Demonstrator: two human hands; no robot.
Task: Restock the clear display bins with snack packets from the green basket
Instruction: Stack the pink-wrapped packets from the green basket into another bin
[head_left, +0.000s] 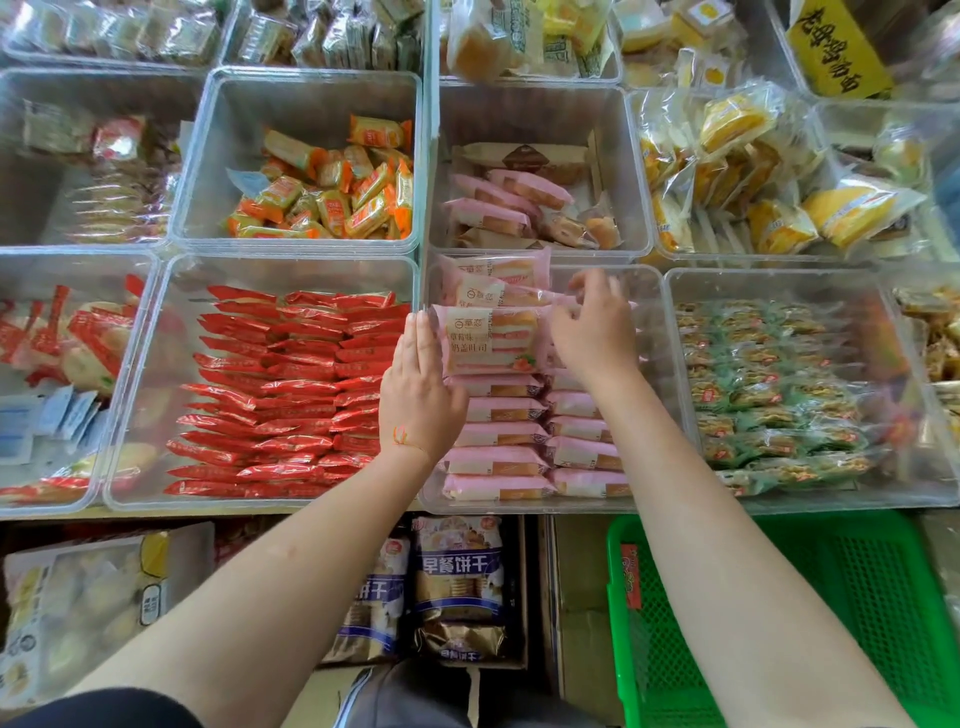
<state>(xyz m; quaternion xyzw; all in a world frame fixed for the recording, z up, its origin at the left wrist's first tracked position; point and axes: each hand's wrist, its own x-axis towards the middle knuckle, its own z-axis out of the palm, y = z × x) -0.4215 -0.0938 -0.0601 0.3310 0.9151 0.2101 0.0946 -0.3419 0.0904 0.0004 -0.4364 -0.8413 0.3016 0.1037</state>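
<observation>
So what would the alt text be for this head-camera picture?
Two bare hands arrange pink snack packets in a clear display bin: the left hand presses flat against a packet's side, the right hand reaches over the stack. A green basket sits below, and red packets fill the neighbouring bin.

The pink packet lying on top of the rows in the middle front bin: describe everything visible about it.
The pink packet is a glossy plastic wrapper with a clear window showing layered sponge cake, printed characters and a small strawberry picture. It lies face up and roughly level on the rows of pink packets in the clear bin. The left hand rests straight fingers against its left edge; the right hand covers its right end with curled fingers.
</observation>
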